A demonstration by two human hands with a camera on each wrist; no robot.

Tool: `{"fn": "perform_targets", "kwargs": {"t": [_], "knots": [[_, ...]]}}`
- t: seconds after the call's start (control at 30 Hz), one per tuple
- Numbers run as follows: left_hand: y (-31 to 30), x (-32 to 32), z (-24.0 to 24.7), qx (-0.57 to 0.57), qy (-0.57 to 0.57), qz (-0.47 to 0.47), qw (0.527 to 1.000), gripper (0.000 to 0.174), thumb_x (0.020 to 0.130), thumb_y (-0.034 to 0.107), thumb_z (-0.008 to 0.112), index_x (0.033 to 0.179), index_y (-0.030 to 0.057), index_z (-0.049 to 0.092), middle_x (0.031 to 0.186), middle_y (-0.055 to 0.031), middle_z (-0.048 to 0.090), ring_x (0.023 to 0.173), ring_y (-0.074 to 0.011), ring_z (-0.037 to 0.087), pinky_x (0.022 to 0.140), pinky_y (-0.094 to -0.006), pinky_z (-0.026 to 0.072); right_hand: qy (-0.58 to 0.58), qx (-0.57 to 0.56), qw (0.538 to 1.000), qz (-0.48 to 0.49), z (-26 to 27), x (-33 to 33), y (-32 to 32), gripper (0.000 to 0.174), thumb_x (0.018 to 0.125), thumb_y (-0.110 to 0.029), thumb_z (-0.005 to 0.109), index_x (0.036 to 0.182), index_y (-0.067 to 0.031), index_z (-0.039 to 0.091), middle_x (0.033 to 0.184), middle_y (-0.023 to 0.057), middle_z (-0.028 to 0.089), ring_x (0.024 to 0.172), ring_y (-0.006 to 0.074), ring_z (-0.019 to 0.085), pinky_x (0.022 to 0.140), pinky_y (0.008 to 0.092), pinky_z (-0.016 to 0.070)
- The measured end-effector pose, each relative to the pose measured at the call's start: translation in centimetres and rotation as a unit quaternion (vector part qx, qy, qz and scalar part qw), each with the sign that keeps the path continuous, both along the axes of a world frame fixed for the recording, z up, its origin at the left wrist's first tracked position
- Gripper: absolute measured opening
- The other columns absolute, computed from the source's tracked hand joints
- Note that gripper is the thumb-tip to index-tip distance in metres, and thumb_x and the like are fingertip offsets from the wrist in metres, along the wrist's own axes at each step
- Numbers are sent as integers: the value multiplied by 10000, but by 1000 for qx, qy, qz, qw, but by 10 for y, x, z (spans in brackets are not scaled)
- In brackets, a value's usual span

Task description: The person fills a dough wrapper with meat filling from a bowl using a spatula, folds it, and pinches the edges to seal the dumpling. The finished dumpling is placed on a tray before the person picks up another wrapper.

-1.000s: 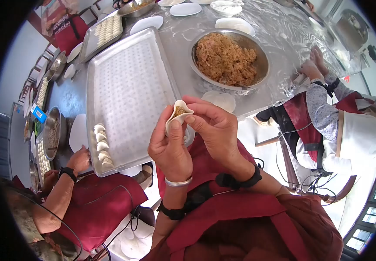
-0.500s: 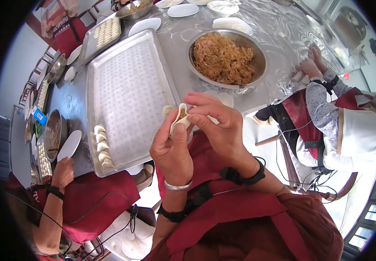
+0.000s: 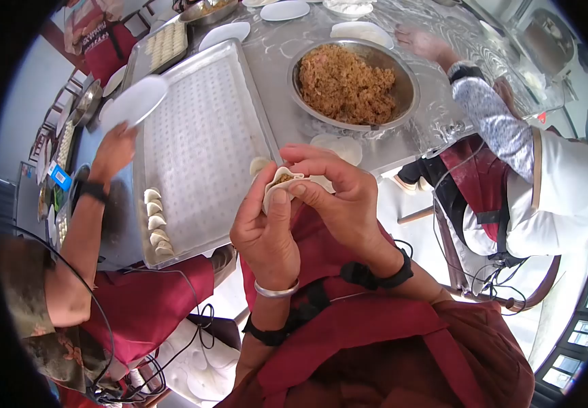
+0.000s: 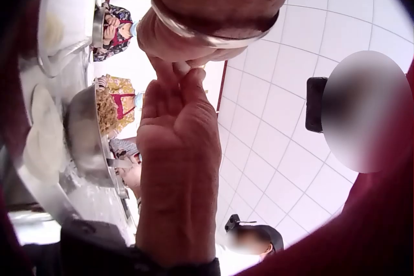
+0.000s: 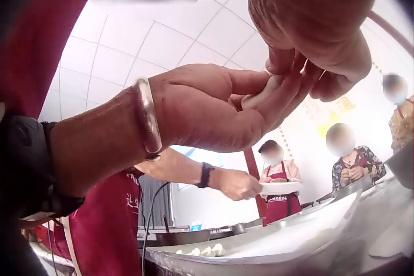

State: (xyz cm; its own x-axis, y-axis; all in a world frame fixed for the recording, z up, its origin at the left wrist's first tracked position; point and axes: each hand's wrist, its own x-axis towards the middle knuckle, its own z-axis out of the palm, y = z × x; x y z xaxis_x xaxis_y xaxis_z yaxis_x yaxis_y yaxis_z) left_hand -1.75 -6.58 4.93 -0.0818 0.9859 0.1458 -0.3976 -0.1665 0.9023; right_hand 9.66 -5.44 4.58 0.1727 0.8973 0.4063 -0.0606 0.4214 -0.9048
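In the head view a round dough wrapper [image 3: 273, 193] with brown filling [image 3: 283, 180] is partly folded, its top still gaping. My left hand [image 3: 266, 234] holds it from the left, thumb on its near face. My right hand [image 3: 338, 197] pinches its right edge between thumb and fingers. Both hands meet over the near right corner of a large metal tray [image 3: 198, 143]. In the right wrist view a bit of pale dough [image 5: 264, 95] shows between the fingers of the left hand [image 5: 207, 104]; the rest is hidden.
Several folded dumplings [image 3: 156, 222] line the tray's left side, and one pale piece [image 3: 258, 165] lies by its right edge. A bowl of filling [image 3: 348, 85] stands beyond my right hand, flat wrappers [image 3: 340, 147] before it. A neighbour's hand [image 3: 113, 155] holds a white plate [image 3: 135, 102] over the tray's left edge.
The left neighbour's plate has risen from beside the tray to its upper left edge. The right neighbour's arm has reached across the table. My hands stay together, and the wrapper's tilt has changed.
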Motion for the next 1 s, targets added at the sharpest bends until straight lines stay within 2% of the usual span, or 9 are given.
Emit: {"fn": "perform_targets", "kwargs": {"t": [0.07,0.17,0.27,0.33,0.37,0.53,0.63,0.83,1.0], "knots": [[-2,-1,-1,0,7,15,1000,337,968,63,601,1258,-105,576,1177,-165,652,1061,-182,636,923,-281,539,-32,29,999,-22,-1,0,-2,157,817,-26,731,973,-22,717,1159,146,691,1160,263,617,961,353,487],[-4,-1,1,9,64,11,998,311,963,52,606,1242,-84,604,1163,-151,666,1053,-169,639,917,-266,529,-51,66,996,-30,-3,2,-1,153,810,-16,730,962,-21,717,1125,130,707,1159,275,618,949,364,494],[-5,-5,-4,15,98,2,995,289,966,37,593,1231,-77,616,1166,-158,668,1062,-171,638,925,-268,524,-82,91,992,-30,-5,7,0,163,809,-15,730,971,-18,715,1122,125,709,1169,283,613,946,375,493],[-3,-9,-5,31,111,-24,993,328,991,69,556,1271,-102,557,1229,-190,618,1096,-224,627,942,-341,548,-121,110,986,-29,-6,12,1,184,809,-19,731,992,-20,714,1133,128,706,1179,292,609,951,380,488],[-2,-11,-6,40,118,-37,992,350,1003,85,537,1291,-115,528,1260,-205,593,1114,-250,622,951,-377,559,-117,93,989,-21,-6,13,0,198,810,-23,733,1007,-23,714,1144,127,703,1191,294,601,959,381,482],[-5,-9,2,35,48,-74,995,389,1014,95,514,1341,-112,478,1261,-216,585,1112,-259,625,955,-378,554,-19,6,999,49,-1,12,-3,253,816,-44,738,1067,-39,714,1196,119,686,1253,295,557,1003,388,454],[-5,-10,0,25,49,-87,995,405,1017,101,506,1355,-118,460,1262,-217,580,1115,-255,622,956,-373,551,-12,34,997,73,-10,13,0,243,817,-50,740,1059,-48,717,1208,111,681,1269,292,542,1015,400,446],[-3,-10,4,10,96,-107,990,412,1021,95,485,1368,-124,446,1264,-201,580,1115,-232,613,959,-353,545,-87,61,994,40,-12,17,1,137,803,-32,738,938,-42,717,1170,118,697,1237,324,567,1002,414,458],[-1,-20,2,-3,173,-150,973,400,1011,58,468,1370,-117,452,1277,-182,579,1125,-220,607,967,-351,537,-189,105,976,39,-7,26,2,154,763,-10,741,914,-28,714,1159,142,698,1214,357,583,991,430,470]]}}
